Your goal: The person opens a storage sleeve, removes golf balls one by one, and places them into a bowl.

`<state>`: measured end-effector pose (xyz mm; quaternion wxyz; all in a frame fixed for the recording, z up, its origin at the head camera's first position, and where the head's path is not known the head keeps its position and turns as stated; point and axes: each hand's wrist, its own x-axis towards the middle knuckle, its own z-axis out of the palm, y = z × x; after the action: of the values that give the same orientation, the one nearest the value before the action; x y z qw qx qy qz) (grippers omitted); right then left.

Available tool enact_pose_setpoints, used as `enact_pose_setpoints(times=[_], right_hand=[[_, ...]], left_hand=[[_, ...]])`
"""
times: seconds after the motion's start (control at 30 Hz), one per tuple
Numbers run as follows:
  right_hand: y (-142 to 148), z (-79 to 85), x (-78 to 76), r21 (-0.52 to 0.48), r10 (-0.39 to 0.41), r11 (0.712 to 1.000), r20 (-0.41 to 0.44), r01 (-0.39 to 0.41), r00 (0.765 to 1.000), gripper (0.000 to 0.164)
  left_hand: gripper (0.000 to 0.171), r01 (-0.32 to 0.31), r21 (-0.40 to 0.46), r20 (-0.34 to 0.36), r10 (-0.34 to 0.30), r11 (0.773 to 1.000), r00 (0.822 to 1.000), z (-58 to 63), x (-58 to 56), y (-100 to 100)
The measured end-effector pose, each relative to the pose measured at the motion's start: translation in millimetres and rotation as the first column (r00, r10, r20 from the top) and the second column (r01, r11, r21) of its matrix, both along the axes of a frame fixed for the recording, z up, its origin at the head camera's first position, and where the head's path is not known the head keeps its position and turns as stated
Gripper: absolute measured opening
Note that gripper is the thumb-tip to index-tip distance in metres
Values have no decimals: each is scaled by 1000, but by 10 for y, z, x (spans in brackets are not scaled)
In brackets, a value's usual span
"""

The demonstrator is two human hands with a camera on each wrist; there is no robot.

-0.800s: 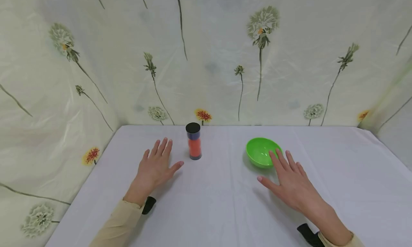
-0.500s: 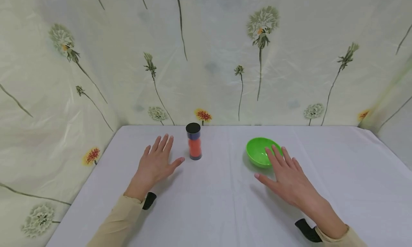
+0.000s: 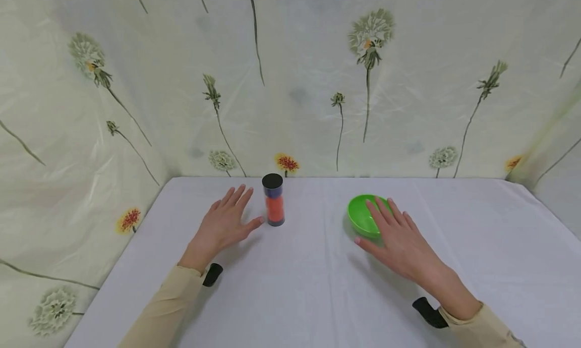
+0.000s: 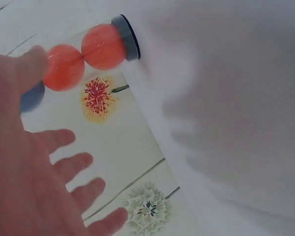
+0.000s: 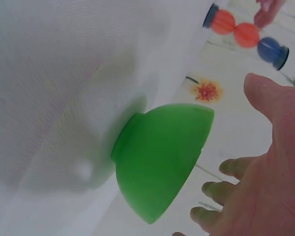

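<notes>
A clear tube of balls (image 3: 274, 207) with a black lid stands upright on the white-covered table. Two orange balls (image 4: 104, 46) and a blue ball (image 4: 33, 98) show through its wall. My left hand (image 3: 222, 227) is held just left of the tube, fingers spread, its thumb tip close to the tube's lower part. On the right stands a green bowl (image 3: 360, 217), upright on its foot. My right hand (image 3: 401, 247) reaches over the bowl's near right side with straight, spread fingers that overlap its rim in the head view. Nothing is held in either hand.
A white cloth (image 3: 299, 287) covers the table. Behind and beside it hangs a pale curtain (image 3: 299, 85) printed with dandelions. Black straps (image 3: 428, 312) show at both wrists, below tan sleeves (image 3: 165, 302).
My left hand has moved forward and right, closer to the tube. My right hand has shifted forward and left, further over the bowl. Tube and bowl have stayed put.
</notes>
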<state>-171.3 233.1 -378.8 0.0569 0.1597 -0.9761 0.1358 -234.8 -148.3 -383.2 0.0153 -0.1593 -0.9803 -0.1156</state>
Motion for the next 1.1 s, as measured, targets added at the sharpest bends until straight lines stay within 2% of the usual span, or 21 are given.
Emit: enact_pose_setpoints(times=[0.2, 0.43, 0.63, 0.77, 0.97, 1.1], right_hand=[[-21, -46, -73, -21, 21, 1000, -21, -21, 1000, 91], [-47, -67, -151, -68, 47, 996, -79, -53, 996, 84], [-37, -109, -231, -151, 47, 986, -122, -65, 991, 77], [-38, -138, -260, -231, 50, 970, -123, -77, 991, 73], [-73, -160, -302, -305, 55, 948, -127, -91, 990, 70], [-96, -152, -318, -324, 48, 942, -137, -90, 989, 67]], left_hand=[[83, 48, 62, 2, -48, 997, 999, -4, -52, 44], [83, 57, 100, -10, -56, 993, 998, -3, -118, 52], [78, 52, 180, -25, -49, 982, 998, -45, -202, 48], [76, 43, 277, 11, -48, 960, 999, -81, -253, 44], [74, 56, 435, 26, -74, 899, 997, -129, -306, 8], [75, 35, 496, 54, -71, 868, 996, -140, -325, -4]])
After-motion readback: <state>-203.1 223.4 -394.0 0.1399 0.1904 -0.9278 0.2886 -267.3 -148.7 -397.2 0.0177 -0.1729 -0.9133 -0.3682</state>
